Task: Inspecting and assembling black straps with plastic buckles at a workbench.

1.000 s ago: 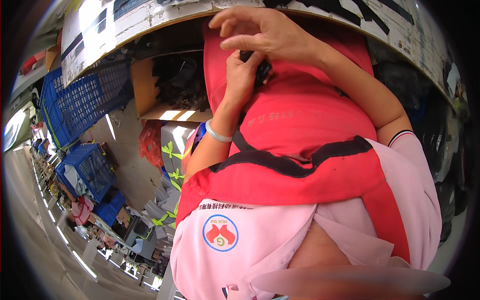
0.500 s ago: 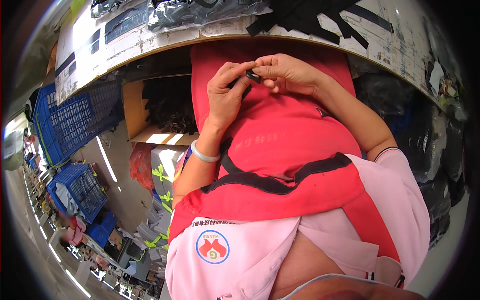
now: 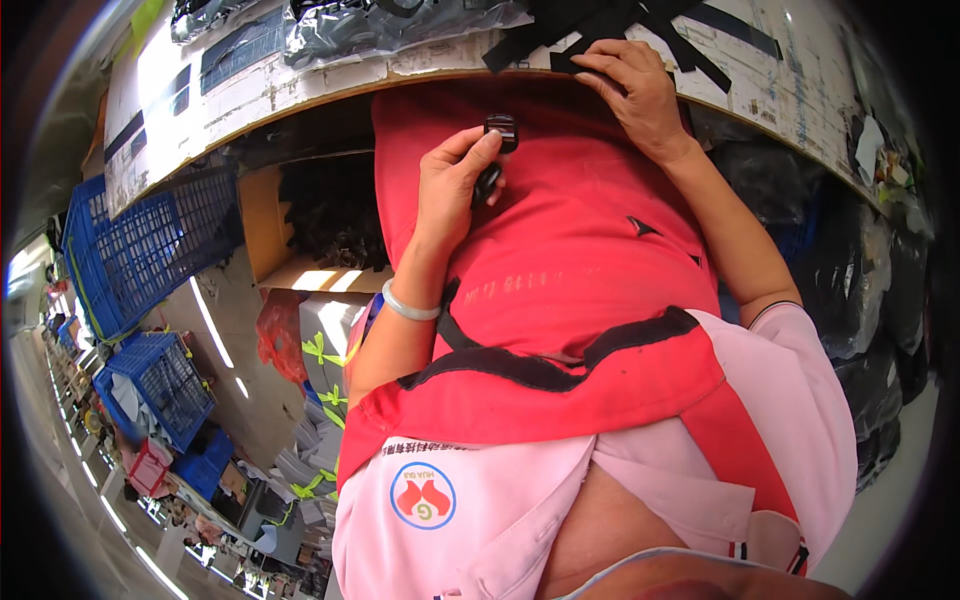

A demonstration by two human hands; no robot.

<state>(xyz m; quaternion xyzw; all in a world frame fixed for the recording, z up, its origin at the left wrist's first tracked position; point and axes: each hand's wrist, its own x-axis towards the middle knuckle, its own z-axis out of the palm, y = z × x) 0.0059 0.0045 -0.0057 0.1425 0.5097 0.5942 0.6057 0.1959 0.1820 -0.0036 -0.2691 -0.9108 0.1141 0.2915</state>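
My left hand (image 3: 455,185) is closed in front of the red apron. Between thumb and fingers it holds a black plastic buckle (image 3: 501,127) with a slotted frame. Another black piece (image 3: 486,184) shows lower in the same hand, partly covered by the fingers, its kind unclear. My right hand (image 3: 640,100) is over the near edge of the table, thumb and fingertips closed at the end of a black strap (image 3: 564,62). More black straps (image 3: 660,25) lie crossed in a loose pile just beyond that hand.
The worn white tabletop (image 3: 400,72) runs across the top, with plastic-wrapped black goods (image 3: 370,32) on it. An open cardboard box (image 3: 262,215) of black parts stands below, left. Blue crates (image 3: 125,250) are farther left. Black plastic bags (image 3: 835,270) are heaped at right.
My hands were together over the apron at a small black piece. The right hand has moved away, up to the straps on the table. The left hand stays, now showing the buckle upright.
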